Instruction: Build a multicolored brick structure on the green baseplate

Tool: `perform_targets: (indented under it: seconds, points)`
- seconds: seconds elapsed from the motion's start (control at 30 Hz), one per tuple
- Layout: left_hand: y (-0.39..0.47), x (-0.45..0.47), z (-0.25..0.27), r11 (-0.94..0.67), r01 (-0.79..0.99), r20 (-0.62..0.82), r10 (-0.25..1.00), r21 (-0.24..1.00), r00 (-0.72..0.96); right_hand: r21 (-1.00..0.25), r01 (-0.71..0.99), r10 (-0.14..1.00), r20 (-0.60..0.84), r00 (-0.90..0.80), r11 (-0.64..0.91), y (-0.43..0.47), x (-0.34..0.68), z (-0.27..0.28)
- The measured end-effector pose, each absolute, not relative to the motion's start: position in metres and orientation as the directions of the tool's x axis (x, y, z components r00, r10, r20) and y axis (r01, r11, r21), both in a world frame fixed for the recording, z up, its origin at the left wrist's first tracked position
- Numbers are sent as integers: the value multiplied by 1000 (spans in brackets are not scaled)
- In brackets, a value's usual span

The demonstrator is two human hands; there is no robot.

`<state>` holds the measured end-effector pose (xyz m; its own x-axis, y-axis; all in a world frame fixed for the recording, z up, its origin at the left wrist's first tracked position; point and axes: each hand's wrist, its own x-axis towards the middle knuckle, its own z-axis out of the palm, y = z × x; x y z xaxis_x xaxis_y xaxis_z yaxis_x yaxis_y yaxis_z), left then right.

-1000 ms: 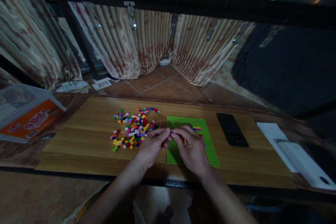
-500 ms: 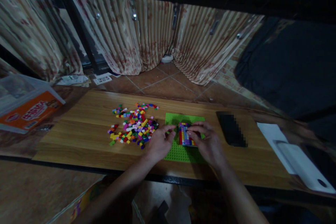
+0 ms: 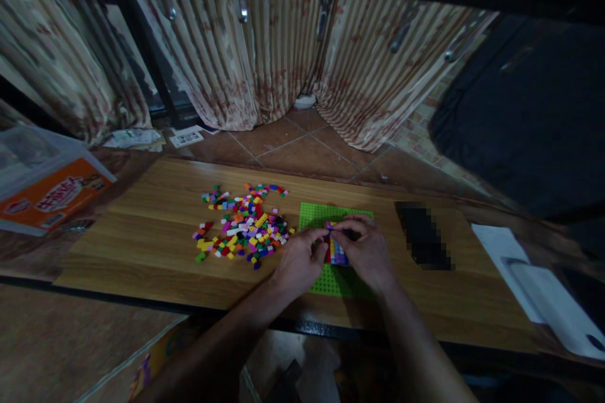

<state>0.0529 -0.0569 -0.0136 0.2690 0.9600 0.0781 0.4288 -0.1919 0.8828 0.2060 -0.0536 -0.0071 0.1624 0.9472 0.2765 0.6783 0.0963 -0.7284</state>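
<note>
A small build of colourful toy bricks [image 3: 338, 255] sits on a green studded baseplate [image 3: 321, 283], partly covered by my hands. My left hand [image 3: 301, 259] reaches in from the left, its fingers curled and their tips at the build's far left corner. From the other side comes my right hand [image 3: 367, 254], thumb and fingers drawn together over the top of the build, close to the left fingertips. Whatever lies between the fingertips is too small and hidden to make out. Left of the baseplate, loose toy bricks [image 3: 255, 227] in many colours lie scattered.
The wooden table [image 3: 142, 252] carries everything. A dark, pixelated flat object [image 3: 423, 233] lies right of the baseplate. Farther right are a white sheet [image 3: 501, 252] and a white device [image 3: 558, 308]. A clear box with an orange label [image 3: 57, 195] stands at the left.
Both hands have come closer together over the build's far left corner. My left hand has moved right to meet the right fingertips. The view has shifted slightly.
</note>
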Motion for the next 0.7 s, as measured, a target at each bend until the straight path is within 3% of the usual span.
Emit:
perform_targets:
  seconds: [0.33,0.7]
  points:
    - [-56,56,-18,-212,448,99,960,868,262,-832,554,958,178,224,25,-50,215,-9]
    - [-59,57,-19,-298,537,170,946,789,277,-812,582,965,117,233,-41,-45,212,-11]
